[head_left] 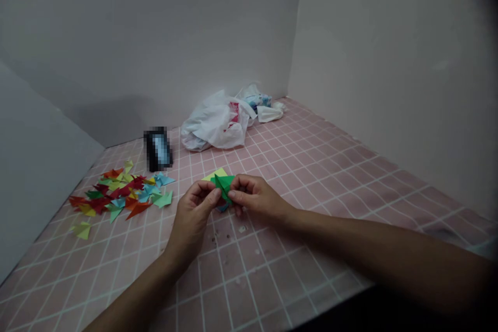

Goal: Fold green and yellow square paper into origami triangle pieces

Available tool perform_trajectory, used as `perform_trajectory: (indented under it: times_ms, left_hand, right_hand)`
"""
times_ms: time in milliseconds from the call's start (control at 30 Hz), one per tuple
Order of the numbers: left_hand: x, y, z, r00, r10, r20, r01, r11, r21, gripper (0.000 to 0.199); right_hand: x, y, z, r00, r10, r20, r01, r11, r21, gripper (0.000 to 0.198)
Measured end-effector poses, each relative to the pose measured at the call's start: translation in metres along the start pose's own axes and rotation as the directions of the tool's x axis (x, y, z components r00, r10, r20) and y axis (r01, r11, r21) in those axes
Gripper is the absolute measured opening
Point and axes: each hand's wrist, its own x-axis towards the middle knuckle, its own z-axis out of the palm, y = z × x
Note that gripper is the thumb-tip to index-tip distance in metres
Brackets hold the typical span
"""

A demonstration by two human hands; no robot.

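Observation:
A green folded paper (224,187) is held up between both hands over the middle of the table, one pointed flap rising at its left. My left hand (196,210) pinches its left side between thumb and fingers. On the other side, my right hand (257,198) grips the right part with thumb and forefinger, the other fingers curled. Behind the green paper, a yellow sheet of paper (215,173) shows in part. A bit of blue paper (222,208) peeks out below it, mostly hidden by the hands.
Many-coloured folded paper pieces (116,189) lie heaped at the left. Behind them stands a dark, pixelated device (158,149). White plastic bags (218,122) and a blue-and-white packet (257,98) rest against the back wall. A pink checked cloth (330,192) covers the table; walls enclose it.

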Motion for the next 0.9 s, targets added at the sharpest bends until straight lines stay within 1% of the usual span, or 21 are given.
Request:
perform_trajectory:
  times_ms: [67,200,267,367,467,600,767,900]
  left_hand:
    - [0.0002,0.0017,-0.0011,1.000,0.007,-0.005,-0.007,0.999,0.046,0.019]
    - [0.0000,0.0044,-0.0012,1.000,-0.015,0.022,0.012,0.996,0.092,0.020]
    - [-0.0002,0.0040,-0.0007,0.998,-0.040,0.043,0.038,0.998,0.056,0.021]
    - [0.0001,0.0022,-0.0003,0.996,-0.075,0.058,0.078,0.996,-0.042,0.024]
    - [0.0006,0.0011,-0.0005,0.994,-0.090,0.056,0.094,0.994,-0.061,0.026]
    - [0.0004,0.0021,-0.0006,0.996,-0.069,0.048,0.069,0.998,-0.002,0.024]
    - [-0.0007,0.0046,0.0000,0.998,-0.044,0.049,0.039,0.995,0.087,0.022]
    - [-0.0020,0.0070,0.0006,0.999,-0.031,0.028,0.026,0.988,0.155,0.022]
  right_hand:
    - [0.0002,0.0008,-0.0005,1.000,0.000,0.020,0.001,1.000,-0.018,0.023]
    - [0.0020,0.0002,-0.0035,1.000,-0.030,-0.008,0.030,0.999,-0.013,0.025]
    - [0.0024,-0.0011,-0.0045,0.999,-0.026,-0.024,0.026,1.000,0.001,0.025]
    - [0.0014,-0.0033,-0.0044,0.998,-0.022,-0.056,0.024,0.999,0.032,0.024]
    - [0.0002,-0.0043,-0.0036,0.999,-0.010,-0.051,0.013,0.998,0.059,0.023]
    - [0.0000,-0.0040,-0.0036,1.000,-0.003,-0.031,0.006,0.997,0.077,0.022]
    - [-0.0004,-0.0052,-0.0032,0.999,0.013,-0.043,-0.010,0.998,0.068,0.020]
    - [-0.0007,-0.0067,-0.0026,0.998,0.014,-0.057,-0.011,0.998,0.064,0.019]
